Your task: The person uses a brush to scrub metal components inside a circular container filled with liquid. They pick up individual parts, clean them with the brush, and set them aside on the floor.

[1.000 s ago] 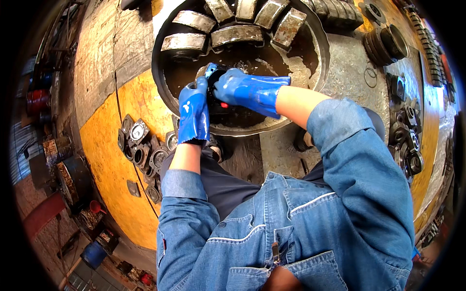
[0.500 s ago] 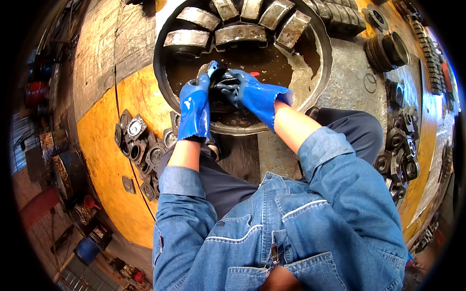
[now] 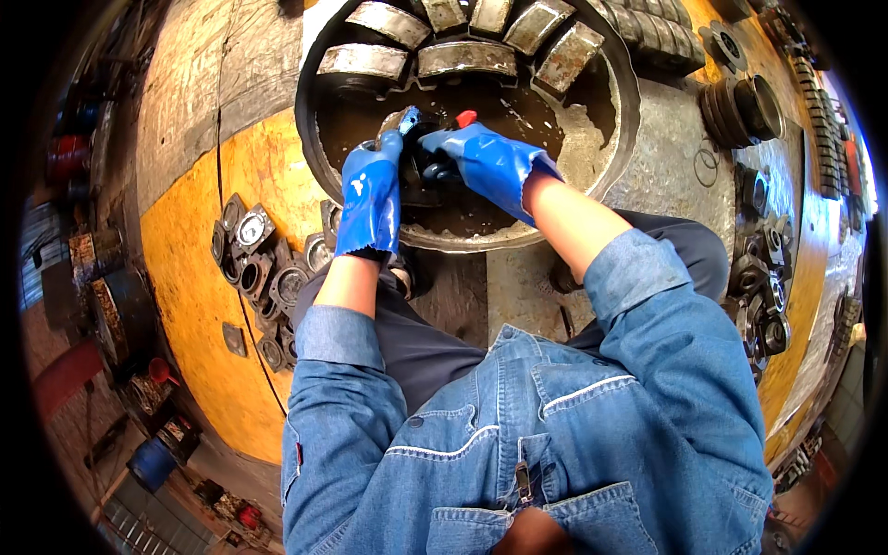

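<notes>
Both my hands wear wet blue rubber gloves and meet over a big round metal basin (image 3: 618, 139) of dark oily liquid. My left hand (image 3: 372, 192) grips a dark metal part (image 3: 416, 176) at the basin's near side. My right hand (image 3: 486, 159) is closed on a tool with a red tip (image 3: 465, 118) and presses against the same part. Several curved grey metal blocks (image 3: 465, 57) lean along the basin's far wall. The part's shape is mostly hidden by the gloves.
Small round metal housings and gauges (image 3: 264, 268) lie on the yellow floor (image 3: 199, 305) at my left. Dark gears and rings (image 3: 740, 102) and more black parts (image 3: 763, 296) sit at my right. My knees in dark trousers (image 3: 666, 240) flank the basin.
My right hand has drawn in toward my left and now works closer on the dark part. The view has shifted slightly downward over the basin.
</notes>
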A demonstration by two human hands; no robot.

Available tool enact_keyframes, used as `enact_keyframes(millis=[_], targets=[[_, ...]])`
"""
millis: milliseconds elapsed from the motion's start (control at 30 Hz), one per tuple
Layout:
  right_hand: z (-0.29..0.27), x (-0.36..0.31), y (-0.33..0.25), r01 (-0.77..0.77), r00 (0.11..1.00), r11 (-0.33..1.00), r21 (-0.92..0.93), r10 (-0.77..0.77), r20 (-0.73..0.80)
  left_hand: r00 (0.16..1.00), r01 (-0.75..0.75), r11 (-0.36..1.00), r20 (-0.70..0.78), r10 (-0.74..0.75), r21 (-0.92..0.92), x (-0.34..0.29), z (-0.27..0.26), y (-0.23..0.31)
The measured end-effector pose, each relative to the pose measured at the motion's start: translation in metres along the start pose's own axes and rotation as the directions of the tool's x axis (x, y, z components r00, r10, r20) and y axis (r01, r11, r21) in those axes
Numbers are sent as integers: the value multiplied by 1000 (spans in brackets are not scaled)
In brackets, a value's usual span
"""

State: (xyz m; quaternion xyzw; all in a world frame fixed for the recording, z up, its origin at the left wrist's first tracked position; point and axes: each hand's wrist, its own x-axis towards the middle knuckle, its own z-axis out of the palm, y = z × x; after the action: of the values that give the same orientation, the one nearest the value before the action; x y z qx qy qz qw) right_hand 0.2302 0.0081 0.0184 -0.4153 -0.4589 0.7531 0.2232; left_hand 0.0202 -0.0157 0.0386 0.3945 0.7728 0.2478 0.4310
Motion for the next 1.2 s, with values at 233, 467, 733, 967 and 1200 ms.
enact_keyframes(millis=[233,467,733,967,1200], targets=[[26,20,-24,216,976,120,-969,-8,216,998,-53,998,-19,54,44,5,1,-1],[8,15,-26,618,756,-179,-765,-129,641,1000,7,992,10,-5,-128,-8,-2,7],[25,19,-37,347,935,-48,-937,-56,349,999,-35,993,11,37,-113,-8,-2,-2],[30,19,-4,36,999,538,-842,-39,18,998,15,997,56,-11,-70,2,0,-3],[30,-41,-34,247,954,190,-950,-220,204,996,-37,979,71,52,-202,-11,-4,-8]])
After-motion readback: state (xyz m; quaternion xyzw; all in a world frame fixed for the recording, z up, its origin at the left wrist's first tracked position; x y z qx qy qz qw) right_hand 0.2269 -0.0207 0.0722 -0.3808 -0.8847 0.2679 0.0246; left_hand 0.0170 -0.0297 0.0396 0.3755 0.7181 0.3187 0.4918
